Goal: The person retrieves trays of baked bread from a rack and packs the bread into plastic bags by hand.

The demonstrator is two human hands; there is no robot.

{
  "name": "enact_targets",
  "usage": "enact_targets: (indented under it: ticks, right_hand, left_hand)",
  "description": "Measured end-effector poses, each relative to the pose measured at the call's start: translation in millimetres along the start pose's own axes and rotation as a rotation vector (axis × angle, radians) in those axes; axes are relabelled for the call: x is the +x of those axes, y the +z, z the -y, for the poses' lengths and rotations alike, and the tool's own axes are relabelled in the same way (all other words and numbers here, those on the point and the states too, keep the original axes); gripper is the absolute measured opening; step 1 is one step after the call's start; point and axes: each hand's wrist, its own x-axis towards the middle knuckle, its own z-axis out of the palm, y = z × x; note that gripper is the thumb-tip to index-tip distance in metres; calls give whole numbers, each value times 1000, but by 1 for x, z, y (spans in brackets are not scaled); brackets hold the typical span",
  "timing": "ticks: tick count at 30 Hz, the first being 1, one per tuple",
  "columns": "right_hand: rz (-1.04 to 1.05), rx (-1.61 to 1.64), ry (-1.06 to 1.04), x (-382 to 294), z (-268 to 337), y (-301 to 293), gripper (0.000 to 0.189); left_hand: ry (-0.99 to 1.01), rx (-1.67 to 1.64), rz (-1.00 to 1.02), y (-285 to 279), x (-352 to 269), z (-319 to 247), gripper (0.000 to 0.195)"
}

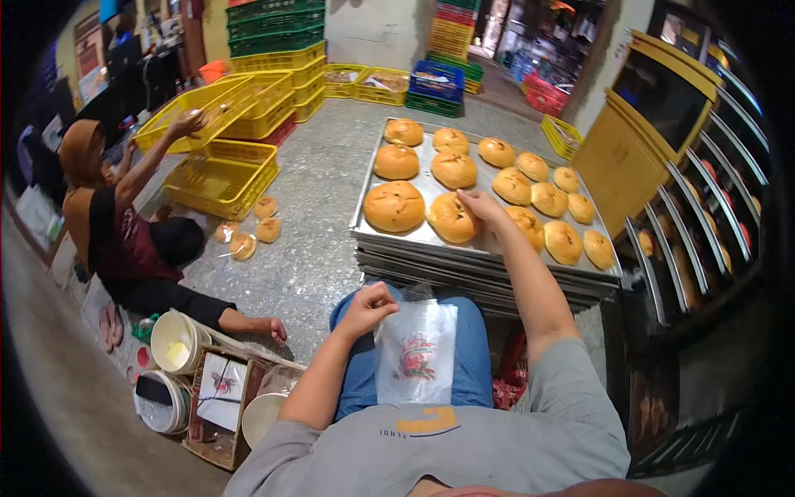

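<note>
My right hand reaches over a metal baking tray and has its fingers on the right side of a round golden bun. The bun rests on the tray among several others, such as a larger bun at the near left corner. On my lap lie clear printed plastic bags. My left hand is at their upper left edge with its fingers curled and thumb bent in. Whether it pinches the plastic cannot be made out.
More trays are stacked beneath the top one. A tray rack stands at right. At left a person sits holding a yellow crate, near bagged buns. Buckets and a wooden box stand by my left arm.
</note>
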Motion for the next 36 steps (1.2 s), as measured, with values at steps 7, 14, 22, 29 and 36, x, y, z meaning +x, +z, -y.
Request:
enact_targets:
  ticks: [7,14,22,29,36]
  right_hand:
    - [-175,295,-117,-75,61,21,62]
    - [-65,1082,-539,-125,87,9,50]
    - [512,915,-501,-138,65,90,54]
    - [1100,22,-650,-149,53,96,50]
    - [1138,193,-561,-194,82,79,56]
  left_hand:
    - [-107,-54,39,-4,-2,14,20]
    - [-164,-233,42,-5,3,19,12]
    - [-188,-179,20,-20,-4,-1,8]
    - [-136,-167,171,-19,-9,-15,9]
    - [20,-290,143,-19,-4,-65,14]
